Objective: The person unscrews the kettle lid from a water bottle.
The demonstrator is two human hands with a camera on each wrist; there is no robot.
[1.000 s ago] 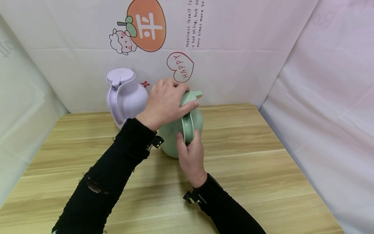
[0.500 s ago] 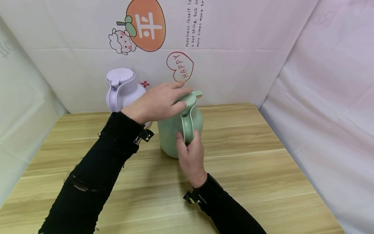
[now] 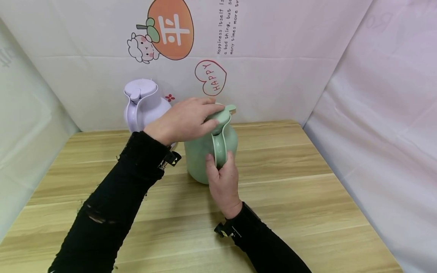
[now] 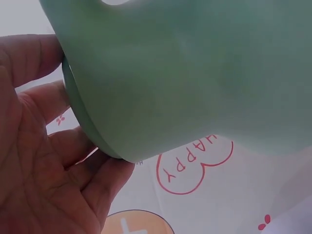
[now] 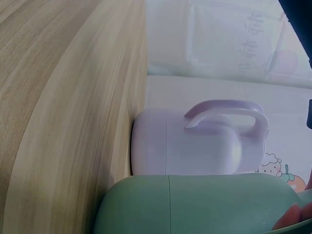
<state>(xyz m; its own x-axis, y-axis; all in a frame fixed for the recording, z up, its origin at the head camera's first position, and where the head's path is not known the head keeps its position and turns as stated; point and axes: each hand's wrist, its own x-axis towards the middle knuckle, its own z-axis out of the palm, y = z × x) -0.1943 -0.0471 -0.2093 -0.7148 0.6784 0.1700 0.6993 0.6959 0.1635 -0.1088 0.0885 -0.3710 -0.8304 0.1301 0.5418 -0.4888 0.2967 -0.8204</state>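
A pale green vacuum jug (image 3: 196, 161) stands upright on the wooden table in the head view. My right hand (image 3: 224, 184) grips its handle (image 3: 220, 146) low down, with the thumb on the left side. On top, my left hand (image 3: 186, 120) holds the round lid (image 3: 222, 118). The left wrist view shows the fingertips (image 4: 68, 141) and thumb spread round the rim of the lid (image 4: 78, 107), which sits in the jug's neck (image 4: 146, 92). In the right wrist view the jug's side (image 5: 219, 202) fills the bottom, with some fingertips (image 5: 290, 217) near its top.
A lilac vacuum jug (image 3: 153, 112) stands at the back left, partly behind my left hand; its handle (image 5: 234, 107) shows in the right wrist view. A printed white cloth (image 3: 273, 76) hangs behind the table (image 3: 290, 197), with white cloth along both sides too.
My left hand has shifted left on the lid, its thumb drawing back from the handle side to the near edge. Over the last half second it hardly moves. The right hand and jug stay put.
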